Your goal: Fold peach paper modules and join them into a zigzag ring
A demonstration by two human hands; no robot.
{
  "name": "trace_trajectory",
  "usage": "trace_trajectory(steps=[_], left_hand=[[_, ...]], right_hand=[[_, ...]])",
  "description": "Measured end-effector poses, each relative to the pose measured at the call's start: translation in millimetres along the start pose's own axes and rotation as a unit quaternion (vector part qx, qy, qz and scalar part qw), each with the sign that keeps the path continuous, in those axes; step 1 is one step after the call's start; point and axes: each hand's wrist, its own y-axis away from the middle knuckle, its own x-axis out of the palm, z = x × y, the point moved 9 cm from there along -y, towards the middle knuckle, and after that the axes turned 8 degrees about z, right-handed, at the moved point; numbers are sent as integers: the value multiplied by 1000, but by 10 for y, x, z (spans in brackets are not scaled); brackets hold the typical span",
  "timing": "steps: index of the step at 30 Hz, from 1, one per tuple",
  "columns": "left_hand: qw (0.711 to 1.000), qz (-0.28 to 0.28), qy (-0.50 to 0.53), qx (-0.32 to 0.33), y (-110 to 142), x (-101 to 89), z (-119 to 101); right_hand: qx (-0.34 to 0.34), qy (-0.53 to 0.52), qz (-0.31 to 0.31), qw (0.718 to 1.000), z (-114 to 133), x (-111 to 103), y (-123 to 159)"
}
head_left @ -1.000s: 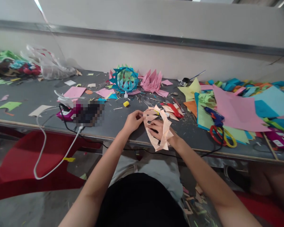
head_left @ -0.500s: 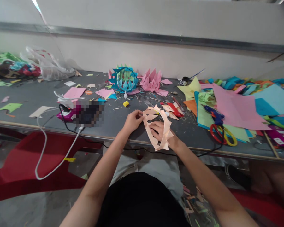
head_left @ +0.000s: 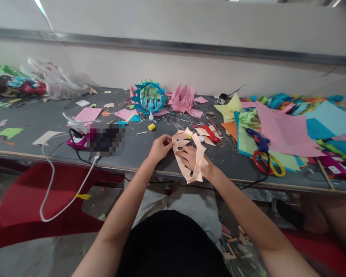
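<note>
A peach folded-paper ring with pointed petals stands tilted at the table's front edge. My left hand pinches its left edge between thumb and fingers. Reaching through the ring, my right hand has its fingers bent against the inner left side, holding the paper from within. Part of that hand and its wrist are hidden behind the ring's right side. Just beyond lie loose peach paper pieces and a red-handled tool.
A blue paper ring and a pink one stand at the back. On the right are coloured sheets, a blue glue gun and scissors. A blurred-out dark object with a white cable lies left. A person's leg shows at lower right.
The view has shifted slightly, so everything sits a little further left. Both hands stay on the peach paper ring, with hardly any other visible movement.
</note>
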Motion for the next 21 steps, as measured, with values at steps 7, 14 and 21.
trace_trajectory(steps=[7, 14, 21], left_hand=[[1000, 0, -4, -2, 8, -9, -18], [1000, 0, 2, -9, 9, -8, -45], [1000, 1, -1, 3, 10, -10, -62]], right_hand=[[60, -108, -93, 988, -147, -93, 120], [53, -103, -100, 988, -125, -59, 132], [67, -89, -80, 991, -160, 21, 160]])
